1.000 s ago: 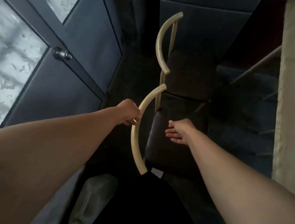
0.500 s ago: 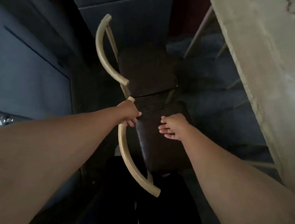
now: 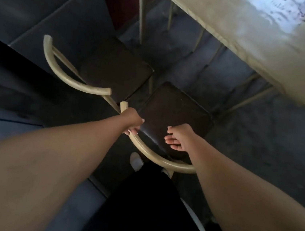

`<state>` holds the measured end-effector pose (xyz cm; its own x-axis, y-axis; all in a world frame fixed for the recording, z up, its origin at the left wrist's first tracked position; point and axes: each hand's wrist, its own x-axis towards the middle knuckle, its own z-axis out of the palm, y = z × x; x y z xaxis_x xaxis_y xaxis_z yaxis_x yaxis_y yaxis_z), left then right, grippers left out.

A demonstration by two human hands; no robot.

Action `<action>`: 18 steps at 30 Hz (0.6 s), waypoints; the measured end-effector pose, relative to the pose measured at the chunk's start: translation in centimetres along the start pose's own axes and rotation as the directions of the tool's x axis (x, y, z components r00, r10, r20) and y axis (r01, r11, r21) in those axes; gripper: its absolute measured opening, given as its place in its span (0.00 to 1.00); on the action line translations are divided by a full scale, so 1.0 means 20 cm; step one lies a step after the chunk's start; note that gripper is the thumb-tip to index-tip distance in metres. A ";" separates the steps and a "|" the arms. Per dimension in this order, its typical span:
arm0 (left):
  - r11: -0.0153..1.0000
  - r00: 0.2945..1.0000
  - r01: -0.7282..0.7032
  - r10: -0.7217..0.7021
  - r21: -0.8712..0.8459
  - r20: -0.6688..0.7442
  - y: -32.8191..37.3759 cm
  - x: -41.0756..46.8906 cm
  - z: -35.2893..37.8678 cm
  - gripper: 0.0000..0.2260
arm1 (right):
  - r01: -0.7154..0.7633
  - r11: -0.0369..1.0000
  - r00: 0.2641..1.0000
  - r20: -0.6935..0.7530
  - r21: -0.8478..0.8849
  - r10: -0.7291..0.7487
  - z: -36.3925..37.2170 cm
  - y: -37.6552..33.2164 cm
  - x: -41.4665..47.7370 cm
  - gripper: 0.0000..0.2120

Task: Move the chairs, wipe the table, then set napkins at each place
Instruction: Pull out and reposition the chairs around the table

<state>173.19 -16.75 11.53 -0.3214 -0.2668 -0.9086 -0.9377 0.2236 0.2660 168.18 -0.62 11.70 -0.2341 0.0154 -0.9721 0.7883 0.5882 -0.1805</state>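
Two chairs with curved cream backrests and dark brown seats stand side by side below me. My left hand (image 3: 132, 120) is closed around the backrest rail of the near chair (image 3: 175, 110), close to the rail's left end. Fingers loosely apart, my right hand (image 3: 177, 137) hovers over the near edge of that chair's seat and holds nothing. The second chair (image 3: 113, 69) stands just beyond, to the left. The pale table (image 3: 251, 37) fills the upper right, with a bright glare on its top.
Thin cream table legs (image 3: 141, 13) and chair legs stand on the dark floor (image 3: 258, 142) under the table's edge. A dark panelled wall or door (image 3: 52, 7) is at the left. My dark trousers and a pale shoe (image 3: 136, 161) are below the near chair.
The view has swung right, bringing the table top into sight. Both chairs now look turned and shifted left in the frame. My left hand keeps its grip on the rail; my right stays over the seat.
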 end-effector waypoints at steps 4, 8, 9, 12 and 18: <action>0.999 1.000 0.009 -0.008 0.033 -0.014 -0.09 -0.04 0.04 0.15 | -0.040 0.994 0.999 0.020 0.104 0.038 0.04 0.13 -0.01 0.13; 0.995 1.000 0.013 -0.011 0.096 -0.021 -0.18 -0.04 0.04 0.15 | -0.095 0.975 0.995 0.021 0.201 0.093 0.10 0.23 -0.04 0.13; 0.995 1.000 0.018 -0.016 0.098 -0.021 -0.19 -0.04 0.03 0.15 | -0.125 0.965 0.992 0.027 0.232 0.122 0.11 0.25 -0.05 0.13; 0.996 0.999 0.054 -0.054 0.074 -0.006 -0.21 -0.02 0.01 0.16 | -0.210 0.909 0.978 0.066 0.360 0.200 0.16 0.31 -0.05 0.15; 0.995 0.995 0.095 -0.095 0.011 -0.013 -0.26 0.09 -0.04 0.20 | -0.282 0.785 0.951 0.053 0.551 0.304 0.35 0.43 0.00 0.20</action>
<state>177.40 -19.17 8.75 -0.2327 -0.2989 -0.9255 -0.9624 0.2076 0.1749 178.90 -1.17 9.14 0.0472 0.1507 -0.9874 0.9987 0.0117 0.0496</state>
